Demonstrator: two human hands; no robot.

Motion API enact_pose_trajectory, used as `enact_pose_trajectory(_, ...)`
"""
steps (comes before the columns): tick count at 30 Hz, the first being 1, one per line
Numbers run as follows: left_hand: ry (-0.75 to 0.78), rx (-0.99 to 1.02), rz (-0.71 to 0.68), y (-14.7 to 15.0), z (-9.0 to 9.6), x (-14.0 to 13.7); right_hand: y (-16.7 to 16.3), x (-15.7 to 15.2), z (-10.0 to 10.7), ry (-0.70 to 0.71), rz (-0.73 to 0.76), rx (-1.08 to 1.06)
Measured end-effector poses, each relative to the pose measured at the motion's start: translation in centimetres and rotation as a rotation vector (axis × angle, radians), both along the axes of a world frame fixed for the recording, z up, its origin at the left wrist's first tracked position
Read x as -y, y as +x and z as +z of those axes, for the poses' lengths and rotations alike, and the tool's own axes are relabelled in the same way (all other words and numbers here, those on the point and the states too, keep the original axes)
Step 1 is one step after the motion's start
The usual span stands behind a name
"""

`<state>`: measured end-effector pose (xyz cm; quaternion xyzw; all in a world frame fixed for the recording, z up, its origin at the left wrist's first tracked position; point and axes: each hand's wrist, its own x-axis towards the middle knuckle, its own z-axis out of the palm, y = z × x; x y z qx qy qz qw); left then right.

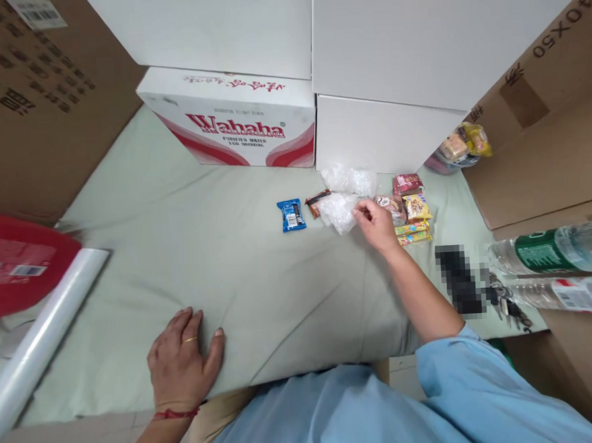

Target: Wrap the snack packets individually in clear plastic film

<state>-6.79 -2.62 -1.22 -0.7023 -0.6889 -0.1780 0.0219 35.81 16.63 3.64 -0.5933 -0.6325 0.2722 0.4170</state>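
Observation:
My right hand (374,225) is closed, fingertips pinched at the right edge of a clear crumpled plastic bag (338,212). More crumpled clear plastic (348,180) lies just behind it. Partly under the bag is a small brown and orange packet (316,203), and left of that a blue snack packet (292,216) lies by itself. Beyond the right hand are a dark red packet (408,184), a brown-filled clear packet (392,208), a yellow packet (417,207) and yellow-green stick packets (413,233). My left hand (181,353) rests flat on the cloth near the front edge, fingers apart, holding nothing.
A white and red water carton (241,122) and white boxes (385,131) wall off the back. A tub of snacks (458,148) stands at the back right. Water bottles (550,248), keys (506,303) and a blurred dark object (458,282) lie right; a white roll (49,340) lies left.

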Motion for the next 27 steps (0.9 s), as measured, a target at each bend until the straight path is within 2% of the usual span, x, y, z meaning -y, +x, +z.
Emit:
enact_pose_trajectory(3,0.017,0.035,-0.010,0.0,0.1,0.0,1.1,0.7,0.4,-0.052,-0.078,-0.154)
enact_pose_trajectory(7,0.067,0.137,-0.033,-0.2,0.2,0.4,1.8,2.4,1.3,-0.047,-0.221,-0.124)
enact_pose_trajectory(11,0.218,0.364,0.082,0.2,0.5,1.2,1.0,6.3,2.3,-0.075,-0.266,-0.526)
enact_pose_trajectory(13,0.226,0.486,0.134,1.2,1.1,1.3,-0.4,8.5,2.1,-0.136,-0.259,-0.694)
enact_pose_trajectory(14,0.187,0.562,0.124,1.9,1.6,1.3,-1.3,9.6,1.8,-0.181,-0.247,-0.751)
enact_pose_trajectory(18,-0.145,0.955,0.000,6.1,4.4,-0.3,-6.0,12.5,-0.1,-0.380,-0.189,-0.879)
enact_pose_trajectory(21,-0.288,1.184,-0.105,9.7,6.1,-2.2,-9.2,13.5,-0.9,-0.433,-0.090,-0.851)
enact_pose_trajectory(23,-0.390,1.269,-0.163,11.7,6.7,-3.3,-10.4,13.8,-0.7,-0.418,0.018,-0.741)
enact_pose_trajectory(27,-0.440,1.256,-0.247,13.4,6.4,-4.5,-10.6,14.0,0.2,-0.401,0.226,-0.522)
